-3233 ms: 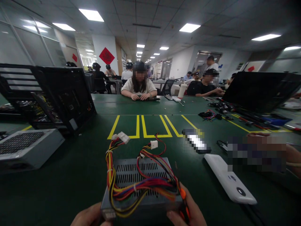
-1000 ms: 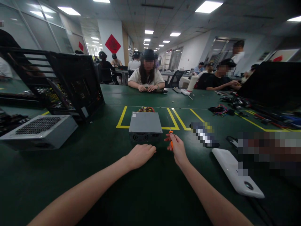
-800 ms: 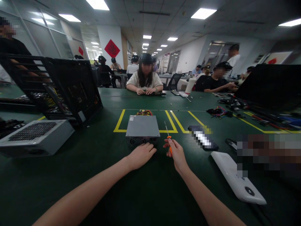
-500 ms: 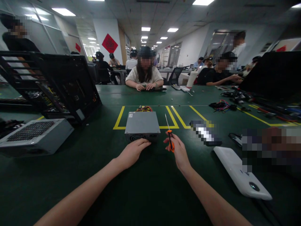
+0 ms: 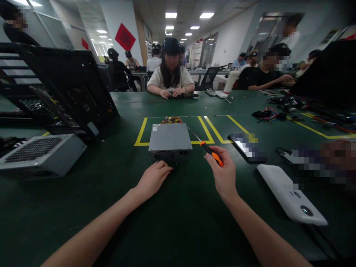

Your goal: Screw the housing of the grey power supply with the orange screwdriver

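Note:
A grey computer power supply sits on the green table in front of me, its fan grille facing me and a bundle of coloured cables at its back. Close to its lower front edge is my left hand, fingers bent and pressed together; whatever they hold, if anything, is hidden. To the right, my right hand is closed around the orange and black handle of a screwdriver. The screwdriver's thin shaft slants up and left, its tip near the power supply's right side.
On the left lie another power supply and a black computer case. A phone, a white device and cables are on the right. Across the table sits a person.
My right hand has moved right, and the screwdriver has swung from nearly upright to slanting left. My left hand has drawn slightly back and its fingers have curled. The view has tilted down.

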Motion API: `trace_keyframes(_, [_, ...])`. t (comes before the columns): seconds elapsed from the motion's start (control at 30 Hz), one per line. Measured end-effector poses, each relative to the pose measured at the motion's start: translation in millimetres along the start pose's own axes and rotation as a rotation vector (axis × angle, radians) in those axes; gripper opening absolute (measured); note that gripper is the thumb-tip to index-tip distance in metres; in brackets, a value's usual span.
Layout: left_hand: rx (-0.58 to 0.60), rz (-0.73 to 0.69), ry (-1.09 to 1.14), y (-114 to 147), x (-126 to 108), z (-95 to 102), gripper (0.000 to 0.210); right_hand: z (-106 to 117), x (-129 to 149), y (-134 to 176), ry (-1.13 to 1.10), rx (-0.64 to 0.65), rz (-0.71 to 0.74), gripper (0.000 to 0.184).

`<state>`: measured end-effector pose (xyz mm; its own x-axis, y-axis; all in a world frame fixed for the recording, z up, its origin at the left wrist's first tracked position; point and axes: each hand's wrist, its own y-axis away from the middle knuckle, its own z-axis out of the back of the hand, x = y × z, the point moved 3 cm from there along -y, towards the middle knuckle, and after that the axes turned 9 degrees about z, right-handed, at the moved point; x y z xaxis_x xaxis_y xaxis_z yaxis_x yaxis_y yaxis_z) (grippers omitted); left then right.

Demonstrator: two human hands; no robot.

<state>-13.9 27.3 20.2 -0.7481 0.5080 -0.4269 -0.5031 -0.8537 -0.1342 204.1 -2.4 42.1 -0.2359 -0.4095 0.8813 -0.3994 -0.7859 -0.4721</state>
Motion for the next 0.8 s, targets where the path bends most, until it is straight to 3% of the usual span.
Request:
trace_keyframes(0.2, [-0.028, -0.006, -0.072, -13, -4, -3.1, 0.026, 6, 4, -4, -0.035, -0.059, 0.014, 0.028])
trace_keyframes(0.5, [0.007, 0.028, -0.033, -8, 3, -0.6, 0.025, 10, 15, -5, -0.087, -0.107, 0.085, 0.027])
trace_keyframes(0.8, [0.025, 0.028, -0.042, -3, -1, -1.7, 0.017, 11, 41, 3, -0.187, -0.246, 0.348, 0.012])
